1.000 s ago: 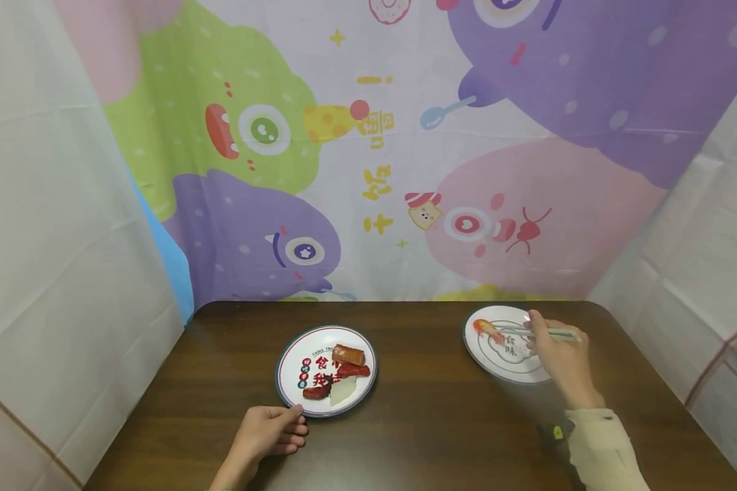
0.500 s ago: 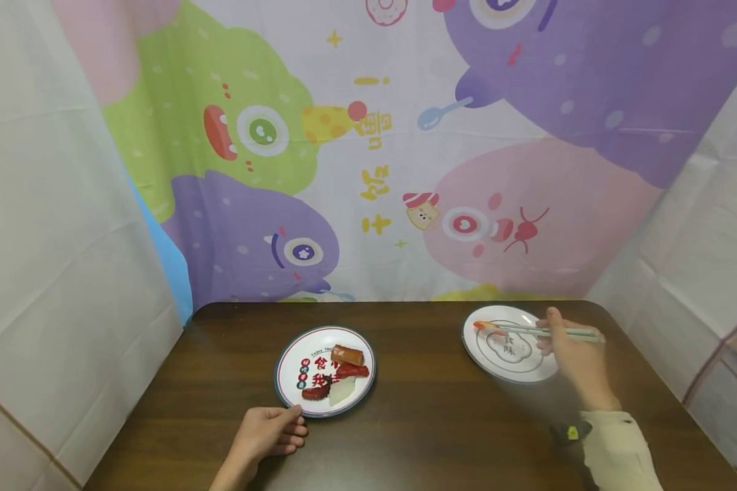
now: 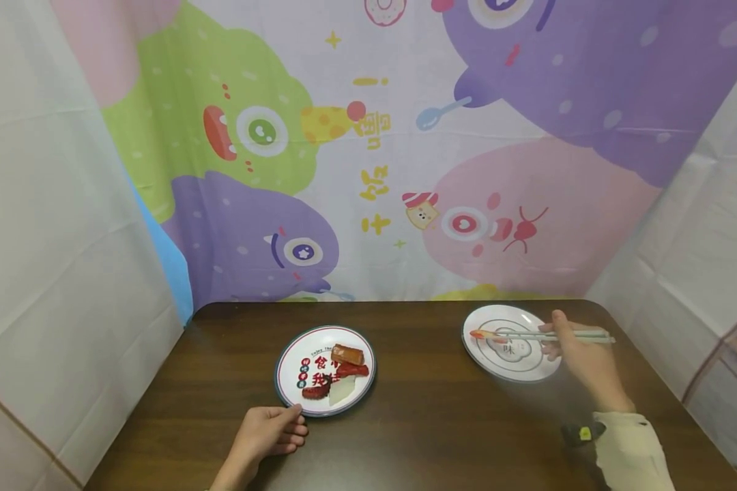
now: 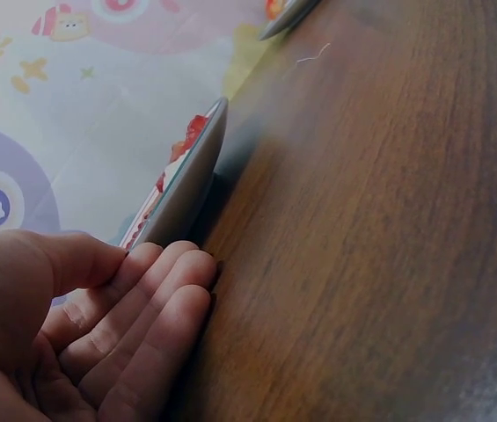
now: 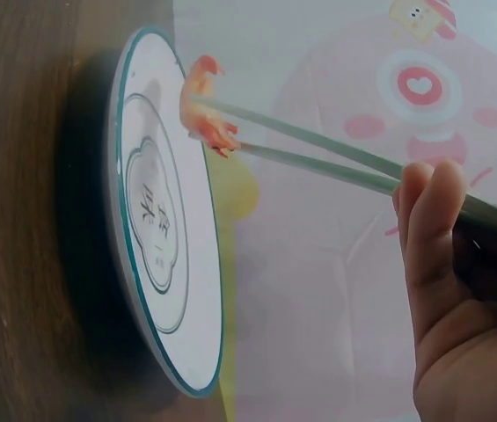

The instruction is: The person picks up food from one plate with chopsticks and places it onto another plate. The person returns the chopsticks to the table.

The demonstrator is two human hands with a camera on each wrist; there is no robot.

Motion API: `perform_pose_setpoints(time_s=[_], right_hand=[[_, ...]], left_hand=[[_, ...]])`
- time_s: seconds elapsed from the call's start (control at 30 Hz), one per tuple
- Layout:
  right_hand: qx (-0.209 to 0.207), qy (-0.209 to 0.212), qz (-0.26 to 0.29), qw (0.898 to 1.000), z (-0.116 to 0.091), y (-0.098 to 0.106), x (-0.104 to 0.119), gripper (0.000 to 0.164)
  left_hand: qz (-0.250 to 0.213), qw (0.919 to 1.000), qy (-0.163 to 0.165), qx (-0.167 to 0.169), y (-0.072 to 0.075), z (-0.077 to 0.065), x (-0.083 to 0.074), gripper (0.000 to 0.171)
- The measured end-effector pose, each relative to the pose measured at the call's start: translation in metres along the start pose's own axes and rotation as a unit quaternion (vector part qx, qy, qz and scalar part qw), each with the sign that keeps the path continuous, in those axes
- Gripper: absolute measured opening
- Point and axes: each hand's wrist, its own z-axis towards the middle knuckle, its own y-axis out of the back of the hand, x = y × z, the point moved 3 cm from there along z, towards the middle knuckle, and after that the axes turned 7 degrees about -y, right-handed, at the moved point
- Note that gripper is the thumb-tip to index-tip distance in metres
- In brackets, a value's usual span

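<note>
My left hand (image 3: 267, 436) pinches the near rim of the left plate (image 3: 291, 341) between thumb and fingers; the left wrist view shows the thumb over the edge. On that plate lie a brown block-shaped piece (image 3: 347, 354), a red drumstick-like piece (image 3: 353, 370), a dark red piece (image 3: 316, 393) and a pale slice (image 3: 342, 390). My right hand (image 3: 586, 354) grips pale green chopsticks (image 5: 318, 149). Their tips hold an orange-and-white shrimp (image 5: 200, 105) over the right plate (image 3: 503, 374). In the right wrist view the shrimp appears raised off the plate's surface.
Both plates stand on a dark brown wooden table (image 3: 405, 423), with a stretch of tabletop between them. A cartoon-print cloth (image 3: 374, 266) hangs behind the table's back edge. White cloth walls (image 3: 67, 273) close in the left and right sides.
My right hand has shifted a little to the right, and the chopsticks lie more level. The shrimp stays between their tips over the right plate. My left hand and its plate have not moved.
</note>
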Motion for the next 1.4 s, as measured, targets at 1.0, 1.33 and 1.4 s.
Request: perform_pose_setpoints(time_s=[1.0, 1.33, 1.4], right_hand=[[0.032, 0.078, 0.082, 0.993, -0.003, 0.011, 0.002, 0.056], [0.032, 0.076, 0.068, 0.994, -0.007, 0.010, 0.012, 0.058], [0.031, 0.078, 0.069, 0.994, -0.007, 0.009, 0.013, 0.057]], left_hand=[[-0.003, 1.0000, 0.005, -0.001, 0.000, 0.000, 0.000, 0.037], [-0.005, 1.0000, 0.004, 0.003, 0.000, 0.000, 0.001, 0.037], [-0.005, 1.0000, 0.004, 0.003, 0.000, 0.000, 0.001, 0.038]])
